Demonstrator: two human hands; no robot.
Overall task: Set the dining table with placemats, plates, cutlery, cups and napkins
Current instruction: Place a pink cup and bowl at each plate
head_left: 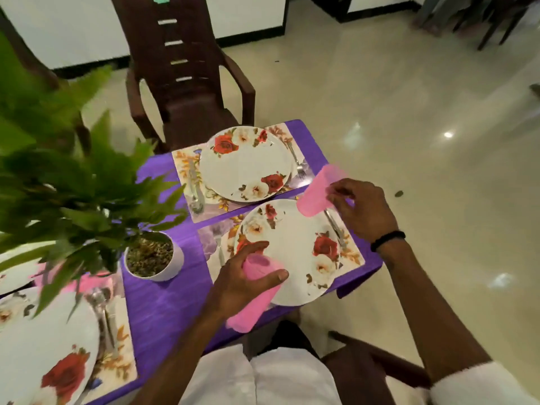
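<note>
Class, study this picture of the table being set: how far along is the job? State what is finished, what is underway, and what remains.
Done: the two right-hand settings have placemats, the far floral plate and near floral plate, with cutlery beside each. Underway: the left hand grips one pink cup and the right hand another pink cup, neither set down. Left: placing these cups; no napkins are visible at these two settings.
</note>
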